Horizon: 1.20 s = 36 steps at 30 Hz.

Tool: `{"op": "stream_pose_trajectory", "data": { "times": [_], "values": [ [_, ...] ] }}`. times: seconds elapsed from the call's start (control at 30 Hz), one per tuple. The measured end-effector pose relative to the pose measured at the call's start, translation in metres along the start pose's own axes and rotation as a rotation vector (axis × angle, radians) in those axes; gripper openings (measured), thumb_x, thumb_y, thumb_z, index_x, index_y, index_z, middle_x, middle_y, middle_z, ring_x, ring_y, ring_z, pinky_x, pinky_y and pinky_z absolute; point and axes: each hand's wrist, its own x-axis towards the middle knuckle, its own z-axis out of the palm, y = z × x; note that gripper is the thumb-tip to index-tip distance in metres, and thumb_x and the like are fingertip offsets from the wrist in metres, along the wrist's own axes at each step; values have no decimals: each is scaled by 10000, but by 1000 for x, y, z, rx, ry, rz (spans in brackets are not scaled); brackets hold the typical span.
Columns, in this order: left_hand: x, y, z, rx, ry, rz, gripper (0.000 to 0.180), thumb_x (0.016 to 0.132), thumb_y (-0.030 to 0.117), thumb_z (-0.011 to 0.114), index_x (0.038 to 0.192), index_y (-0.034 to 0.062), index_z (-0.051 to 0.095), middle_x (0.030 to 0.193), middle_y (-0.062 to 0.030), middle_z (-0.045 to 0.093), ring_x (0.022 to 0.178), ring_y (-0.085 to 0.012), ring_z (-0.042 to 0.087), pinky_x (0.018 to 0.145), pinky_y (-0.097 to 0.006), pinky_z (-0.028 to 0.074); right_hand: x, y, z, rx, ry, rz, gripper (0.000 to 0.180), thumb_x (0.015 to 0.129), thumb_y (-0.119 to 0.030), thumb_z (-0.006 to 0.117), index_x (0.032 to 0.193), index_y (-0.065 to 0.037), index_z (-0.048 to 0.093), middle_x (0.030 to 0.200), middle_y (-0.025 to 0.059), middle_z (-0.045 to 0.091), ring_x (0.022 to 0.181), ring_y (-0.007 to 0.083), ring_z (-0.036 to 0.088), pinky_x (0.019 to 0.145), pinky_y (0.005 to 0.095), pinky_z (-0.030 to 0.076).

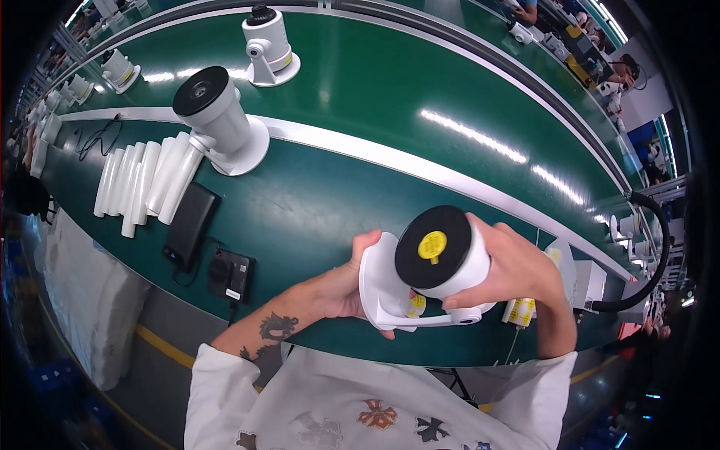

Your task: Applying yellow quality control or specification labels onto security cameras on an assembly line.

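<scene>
Right now you have both hands on one white cylindrical device with a flat black round end (433, 262); it is up in front of you over the near side of the dark green counter (307, 187), and whether any part of it rests on the surface you cannot tell from this angle.

Your left hand (341, 292) is closed around the edge of its white disc-shaped base (377, 274), thumb at the upper rim and fingertips showing below; your right hand (517, 259) is spread around the side of the cylinder, thumb low and the other fingers curving over the far side; so the device lies directly between your palms, touching both, its black end tilted up towards you with a round yellow tabbed sticker (433, 246) facing out.

The step in hand, judging by the grip, is holding and orienting the device, base in one hand and body in the other; the next move seems to call for a steady left hold on the base while the right guides the body about the white side bracket (427, 320), thumb kept clear of the joint.

Well apart on your left lie a row of glossy white tubes (146, 176), a black slab-shaped block (193, 221) and a squat black box with a cable (230, 275); beyond them stands a similar white device with a black top (225, 127); near your right wrist sits a small white block with yellow labels (519, 311).
</scene>
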Motion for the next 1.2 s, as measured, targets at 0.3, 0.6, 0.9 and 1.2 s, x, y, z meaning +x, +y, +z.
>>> {"op": "stream_pose_trajectory", "data": {
  "times": [0.3,0.6,0.9,1.2],
  "values": [
    [13,16,17,232,114,-126,988,796,833,191,1424,74,272,1332,-232,431,1114,-374,567,719,-506,585,10,-25,-1,-539,-342,112,831,658,-741,642,848,65,576,596,183,607,579,346,646,576,382,525],
    [5,19,-5,198,197,213,855,843,770,258,1444,163,274,1410,-179,372,1232,-352,480,877,-546,511,-6,1,-30,-244,100,-106,810,665,-420,794,1297,-11,496,1141,211,584,939,306,627,813,372,489],
    [14,24,-15,34,201,569,940,795,812,247,1445,135,285,1399,-178,408,1172,-394,529,769,-620,536,29,2,-27,124,377,-85,620,663,-323,807,1163,-28,592,979,99,620,874,165,590,783,282,481],
    [14,29,-30,131,313,707,929,814,812,247,1456,140,256,1445,-151,355,1282,-362,434,891,-613,483,40,-7,-15,39,428,-60,623,656,-340,808,1128,5,593,917,113,642,833,191,626,777,310,504]
  ]
}}
